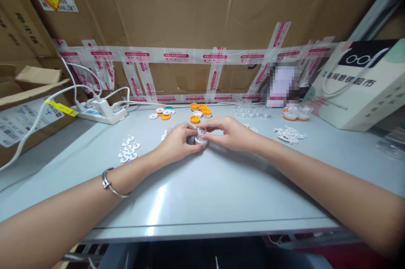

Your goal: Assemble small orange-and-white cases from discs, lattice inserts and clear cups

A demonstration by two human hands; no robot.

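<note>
A small clear plastic cup (200, 135) with white bits showing inside stands at the middle of the table. My left hand (177, 144) closes on its left side with the thumb in front. From the right, my right hand (230, 134) pinches it between thumb and fingers. Just behind the hands are orange and white round caps (195, 119). White discs with short stems (128, 149) lie left of my left hand. A few white pieces are partly hidden behind each hand.
At the back sit clear cups (251, 110) and clear-topped orange pieces (295, 113). A pile of small white parts (289, 134) lies to the right. A power strip (101, 112) with cables is at left, a paper bag (357, 87) at right. Cardboard (177, 15) walls off the back.
</note>
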